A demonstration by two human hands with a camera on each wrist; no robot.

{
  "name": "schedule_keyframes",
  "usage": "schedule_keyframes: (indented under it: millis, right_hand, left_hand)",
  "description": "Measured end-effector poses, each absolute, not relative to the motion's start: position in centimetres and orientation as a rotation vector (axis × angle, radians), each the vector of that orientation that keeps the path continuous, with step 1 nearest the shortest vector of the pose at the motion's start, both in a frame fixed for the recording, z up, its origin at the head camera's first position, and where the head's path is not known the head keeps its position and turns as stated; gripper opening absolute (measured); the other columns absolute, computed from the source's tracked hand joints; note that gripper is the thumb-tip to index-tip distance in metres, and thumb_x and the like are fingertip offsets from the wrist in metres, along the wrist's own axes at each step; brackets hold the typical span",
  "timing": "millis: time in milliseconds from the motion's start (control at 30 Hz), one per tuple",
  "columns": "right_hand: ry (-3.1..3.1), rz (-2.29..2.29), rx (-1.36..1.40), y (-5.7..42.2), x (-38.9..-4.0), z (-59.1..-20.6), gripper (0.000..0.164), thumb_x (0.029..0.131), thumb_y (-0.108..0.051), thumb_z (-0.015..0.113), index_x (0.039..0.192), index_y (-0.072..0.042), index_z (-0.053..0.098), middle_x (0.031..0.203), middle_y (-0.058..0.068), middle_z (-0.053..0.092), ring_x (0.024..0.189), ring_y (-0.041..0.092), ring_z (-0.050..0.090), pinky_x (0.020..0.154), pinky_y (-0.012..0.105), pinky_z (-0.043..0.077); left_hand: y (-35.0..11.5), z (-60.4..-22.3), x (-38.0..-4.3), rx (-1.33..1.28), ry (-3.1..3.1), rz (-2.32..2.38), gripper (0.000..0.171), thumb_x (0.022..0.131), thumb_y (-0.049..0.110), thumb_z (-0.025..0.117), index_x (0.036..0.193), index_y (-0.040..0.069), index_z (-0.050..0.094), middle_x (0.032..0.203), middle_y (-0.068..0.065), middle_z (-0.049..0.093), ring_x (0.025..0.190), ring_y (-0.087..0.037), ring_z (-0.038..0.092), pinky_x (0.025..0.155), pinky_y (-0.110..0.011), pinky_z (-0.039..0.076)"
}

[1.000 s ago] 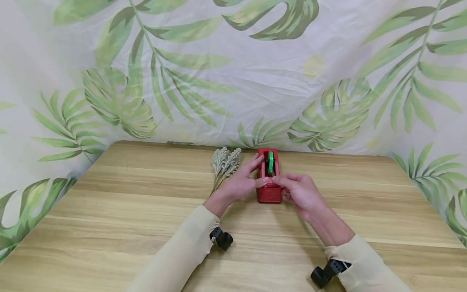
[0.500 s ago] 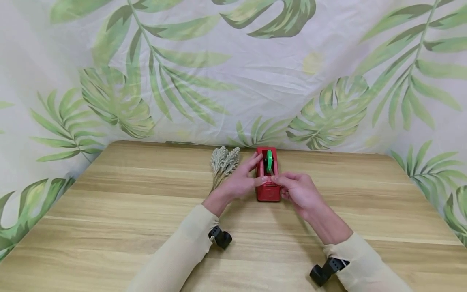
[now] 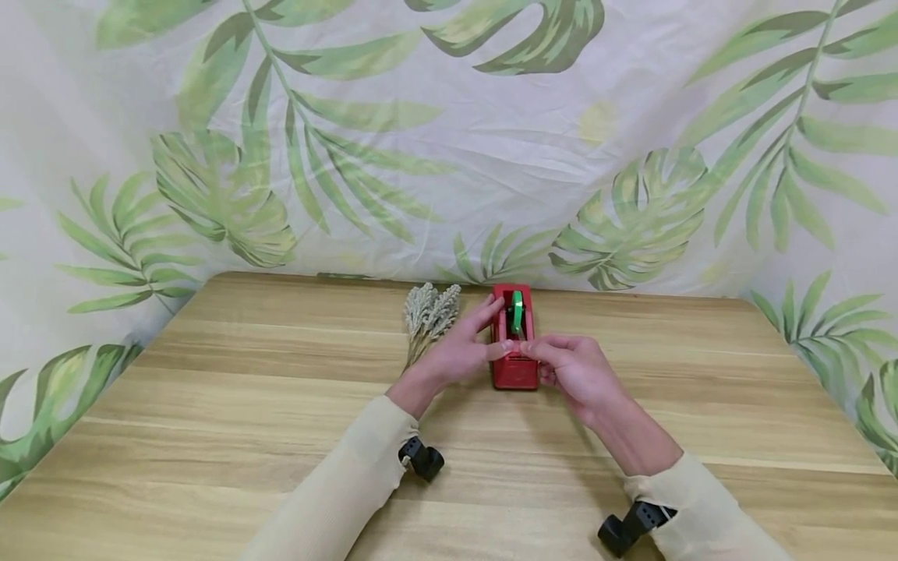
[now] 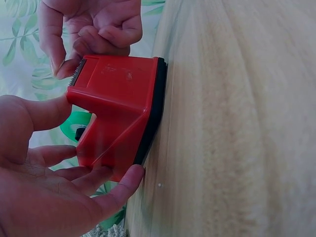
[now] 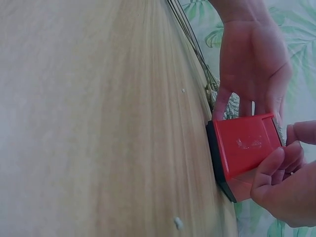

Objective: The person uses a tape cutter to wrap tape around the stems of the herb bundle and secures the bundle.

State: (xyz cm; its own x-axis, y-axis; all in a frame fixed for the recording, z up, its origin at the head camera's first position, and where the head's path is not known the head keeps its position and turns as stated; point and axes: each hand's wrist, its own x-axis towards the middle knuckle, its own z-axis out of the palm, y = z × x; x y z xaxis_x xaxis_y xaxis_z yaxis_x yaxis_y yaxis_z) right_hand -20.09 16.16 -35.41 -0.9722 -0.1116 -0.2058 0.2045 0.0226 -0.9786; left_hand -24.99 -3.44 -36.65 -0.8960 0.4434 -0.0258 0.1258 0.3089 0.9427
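Red tape dispenser (image 3: 515, 374) sits on the table (image 3: 175, 436), left hand's (image 3: 459, 354) fingers fairly straight against its side, right hand (image 3: 578, 374) seemingly pinching the tape end by the cutter (image 4: 77, 72); brace firmly, pull evenly

The head view is bright, wrist views dimmer, perhaps soft.

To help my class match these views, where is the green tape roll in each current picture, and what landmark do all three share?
Head: the green tape roll is right of centre, in the red dispenser's top opening.
Left wrist: left of centre, partly hidden behind the dispenser.
Right wrist: not visible.
Shared landmark: the dispenser's red front face, right of centre in head, left of centre in left wrist, toward the right in right wrist.
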Motion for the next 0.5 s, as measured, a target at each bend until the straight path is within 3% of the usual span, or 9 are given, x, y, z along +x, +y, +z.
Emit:
schedule_keyframes:
  millis: [500]
  right_hand:
    - [2.113,-2.041,0.086,16.28,-19.56,-35.7,0.024,0.103,-0.013,0.068,0.112,0.007,0.076,0.087,-0.008,0.071,0.071,0.01,0.049,0.068,0.023,0.045]
  left_hand:
    - [-3.38,-36.86,-24.76,0.522,2.31,1.627,0.078,0.104,0.014,0.067,0.169,0.016,0.026,0.181,-0.009,0.006,0.167,-0.033,0.005,0.134,-0.058,0.01]
